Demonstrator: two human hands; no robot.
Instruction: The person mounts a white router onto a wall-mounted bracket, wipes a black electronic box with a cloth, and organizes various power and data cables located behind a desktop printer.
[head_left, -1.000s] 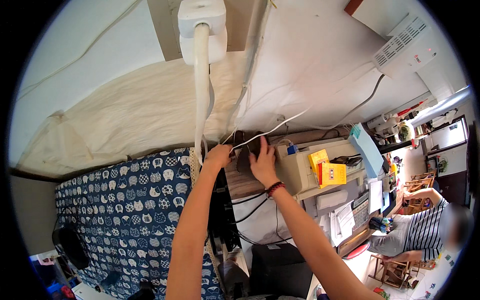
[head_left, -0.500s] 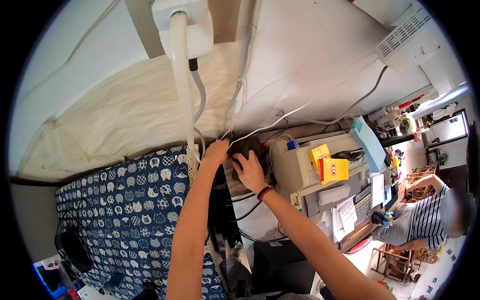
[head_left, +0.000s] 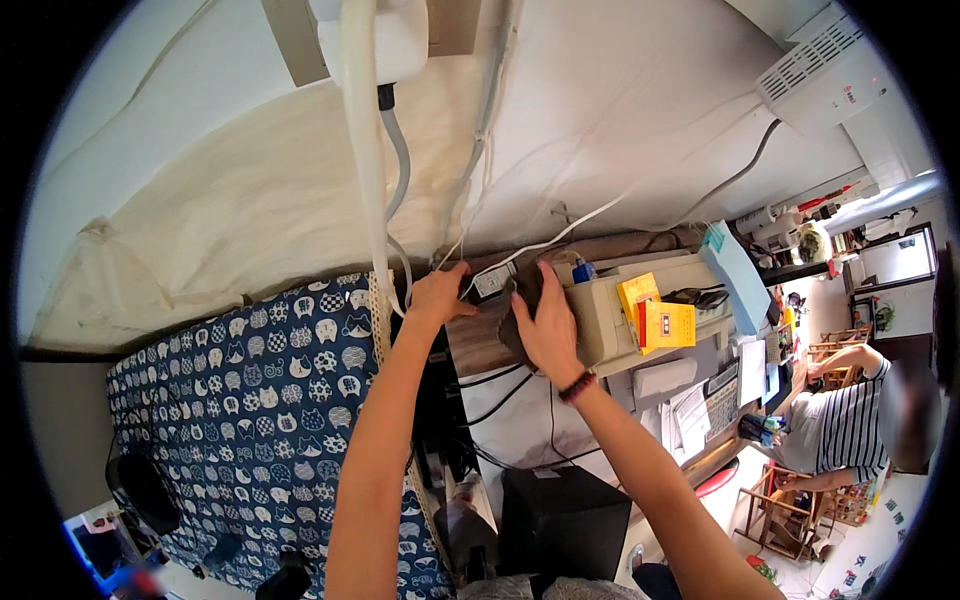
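Note:
At the back, by the foot of the wall, my right hand (head_left: 548,328) grips a dark brown cloth (head_left: 512,345) between its thumb and fingers. Just left of the cloth lies a small dark box with a pale label (head_left: 493,281). My left hand (head_left: 437,300) is at the left end of this box, thumb and forefinger apart; whether its hidden fingers touch the box is not clear. A thin white cable (head_left: 560,236) runs from near the left fingers along the wall to the right.
A beige printer (head_left: 610,318) with yellow packs (head_left: 667,327) on top stands to the right. On the left, a blue cat-patterned cloth (head_left: 260,400) covers a surface. Black cables (head_left: 495,405) hang above a black box (head_left: 565,520). A person in a striped top (head_left: 848,425) is at far right.
My right hand has moved right with the brown cloth, and the labelled box has come into sight. My left hand stays in nearly the same place.

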